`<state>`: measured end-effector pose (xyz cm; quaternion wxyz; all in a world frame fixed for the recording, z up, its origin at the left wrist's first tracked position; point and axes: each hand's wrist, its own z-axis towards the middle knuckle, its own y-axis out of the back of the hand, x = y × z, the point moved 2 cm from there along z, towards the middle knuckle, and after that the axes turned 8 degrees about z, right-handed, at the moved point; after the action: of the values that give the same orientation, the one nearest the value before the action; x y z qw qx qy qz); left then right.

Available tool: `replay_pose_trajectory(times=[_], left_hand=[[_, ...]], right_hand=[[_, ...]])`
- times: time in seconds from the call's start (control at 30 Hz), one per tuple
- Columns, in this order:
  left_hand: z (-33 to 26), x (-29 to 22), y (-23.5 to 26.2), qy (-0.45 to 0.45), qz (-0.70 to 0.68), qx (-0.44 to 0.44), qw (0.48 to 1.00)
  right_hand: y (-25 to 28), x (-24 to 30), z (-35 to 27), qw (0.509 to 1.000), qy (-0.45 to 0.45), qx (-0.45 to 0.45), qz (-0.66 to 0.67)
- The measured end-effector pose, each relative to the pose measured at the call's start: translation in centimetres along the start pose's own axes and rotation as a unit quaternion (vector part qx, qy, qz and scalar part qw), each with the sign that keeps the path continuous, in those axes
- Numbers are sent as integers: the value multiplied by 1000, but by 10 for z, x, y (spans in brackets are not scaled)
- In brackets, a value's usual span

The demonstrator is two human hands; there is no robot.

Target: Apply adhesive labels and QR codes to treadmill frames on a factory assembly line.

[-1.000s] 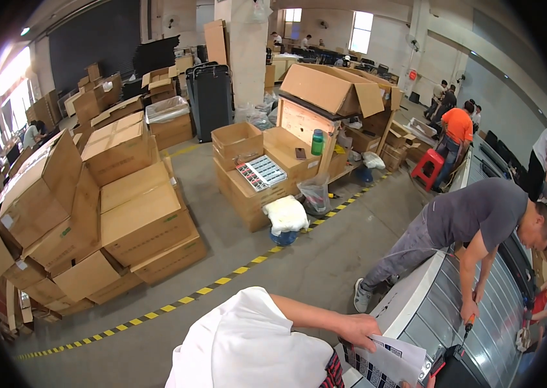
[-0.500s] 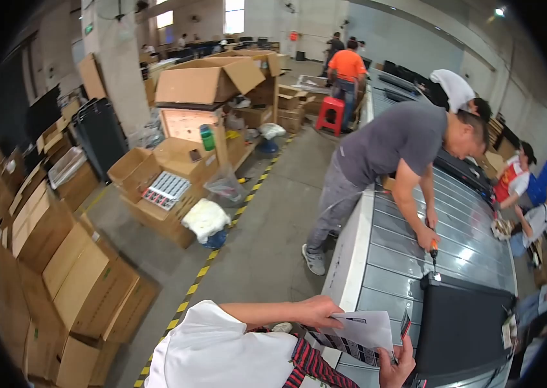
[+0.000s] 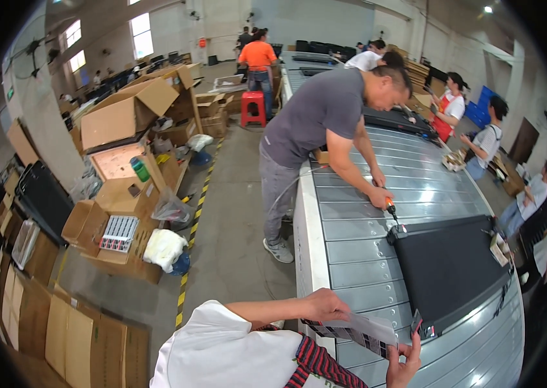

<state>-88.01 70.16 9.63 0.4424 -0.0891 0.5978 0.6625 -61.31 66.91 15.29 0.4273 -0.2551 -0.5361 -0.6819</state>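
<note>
My left hand (image 3: 326, 304) is closed on the left end of a white sticker sheet (image 3: 378, 327) with dark printed squares along its lower side. The sheet is slightly bent and hangs in front of me, over the near edge of the roller table. At its right end, the thumb of my right hand (image 3: 404, 367) pinches the sheet. A small dark-and-red sticker (image 3: 417, 321) stands up at the raised index fingertip of that hand. Beyond it lies a flat black panel (image 3: 454, 265). A co-worker's hands hold an orange-and-black power screwdriver (image 3: 390, 207) at the panel's far left corner.
The grey roller table (image 3: 357, 249) runs away from me with a white side edge. A co-worker in grey (image 3: 318, 103) leans over it from the left. Cardboard boxes (image 3: 111, 336) stand at the left. A red stool (image 3: 253, 107) is farther back. Other people work along the right.
My view has turned rightward, so the scene shifts left in the picture. The sheet now looks flatter and more stretched between my hands. The co-worker keeps the screwdriver at the panel's corner.
</note>
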Motion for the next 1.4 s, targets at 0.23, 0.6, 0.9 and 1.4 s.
replay_pose_trajectory(times=[0.23, 0.6, 0.9, 1.4], left_hand=[[24, -25, 12, 191, -252, -30, 948], [15, -7, -123, 196, -226, 221, 928], [30, 32, -172, 120, -161, 307, 930], [94, 200, -160, 226, -78, 236, 942]], right_hand=[[52, -28, -59, 976, -13, -195, 94], [87, -56, -95, 931, -84, -301, 188], [65, -101, -93, 855, -325, -324, 241], [-39, -270, -163, 667, -529, -239, 468]])
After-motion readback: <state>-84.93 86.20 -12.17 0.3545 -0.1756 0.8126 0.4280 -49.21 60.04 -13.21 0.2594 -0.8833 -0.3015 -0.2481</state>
